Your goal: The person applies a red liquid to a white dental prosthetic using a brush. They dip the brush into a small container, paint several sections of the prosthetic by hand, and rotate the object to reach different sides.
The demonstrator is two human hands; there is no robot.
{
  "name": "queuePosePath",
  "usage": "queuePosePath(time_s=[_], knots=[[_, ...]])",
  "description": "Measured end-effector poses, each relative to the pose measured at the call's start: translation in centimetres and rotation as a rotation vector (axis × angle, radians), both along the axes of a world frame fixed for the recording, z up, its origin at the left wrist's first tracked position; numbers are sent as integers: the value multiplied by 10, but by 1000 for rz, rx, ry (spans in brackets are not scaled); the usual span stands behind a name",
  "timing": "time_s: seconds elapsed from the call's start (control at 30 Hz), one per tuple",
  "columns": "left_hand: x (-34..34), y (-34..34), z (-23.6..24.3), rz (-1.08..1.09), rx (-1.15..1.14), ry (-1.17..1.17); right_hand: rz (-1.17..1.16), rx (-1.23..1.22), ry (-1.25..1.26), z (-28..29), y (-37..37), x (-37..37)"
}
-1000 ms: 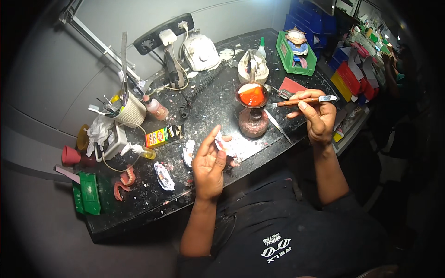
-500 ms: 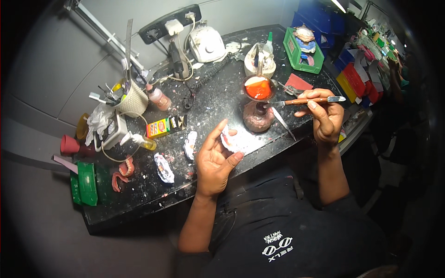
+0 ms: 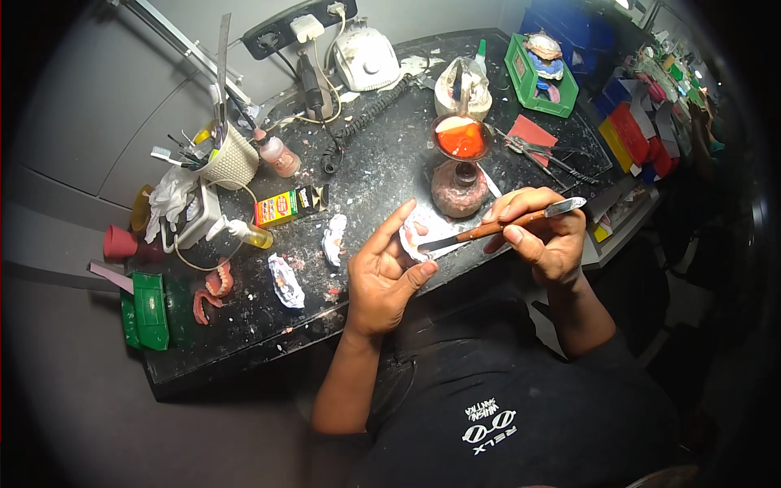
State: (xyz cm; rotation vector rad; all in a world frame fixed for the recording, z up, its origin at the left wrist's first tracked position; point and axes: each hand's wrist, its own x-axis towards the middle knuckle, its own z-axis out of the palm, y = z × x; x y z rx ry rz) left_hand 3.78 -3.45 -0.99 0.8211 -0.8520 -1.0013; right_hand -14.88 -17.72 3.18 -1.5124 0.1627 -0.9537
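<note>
My left hand (image 3: pixel 376 285) grips a white dental mould (image 3: pixel 412 237) with some pink in it, between thumb and fingers above the bench's near edge. In my right hand (image 3: pixel 543 240) is a wax knife (image 3: pixel 470 235) with a wooden handle and metal ends. Its left end reaches to the mould; whether it touches cannot be told. Just beyond my hands stands a round-bellied burner (image 3: pixel 460 193). A small pan of red-orange molten wax (image 3: pixel 462 140) sits over it. Two similar white moulds, one nearer (image 3: pixel 285 281) and one farther (image 3: pixel 333 241), lie left of my left hand.
Pink dentures (image 3: pixel 218 283) and a green box (image 3: pixel 150 309) lie at the bench's left end. Behind them stand a tool basket (image 3: pixel 232 165) and a pink bottle (image 3: pixel 281 159). A red wax sheet (image 3: pixel 533 140) with metal tools and a green tray (image 3: pixel 541 99) are at the right.
My right hand has moved left and down from beside the wax pan, bringing the knife's tip to the mould. My left hand keeps hold of the mould. The view has shifted slightly.
</note>
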Motion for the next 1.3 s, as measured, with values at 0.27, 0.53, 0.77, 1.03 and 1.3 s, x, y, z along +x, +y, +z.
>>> queuePosePath(time_s=[0.27, 0.53, 0.77, 1.03, 1.3], knots=[[1, 1, 4, -24, 32, 52, -20, -80, -26, -4, 0, 2], [0, 0, 4, -50, 39, 70, -6, -64, -26, -5, -1, -2], [-3, -3, 6, 25, 2, 48, -266, -111, -104, 15, -23, -10], [6, -3, -3, 53, 54, 148, -441, -213, -65, 8, -52, -8], [8, -2, -6, 68, 55, 171, -425, -111, -114, 13, -53, -10]])
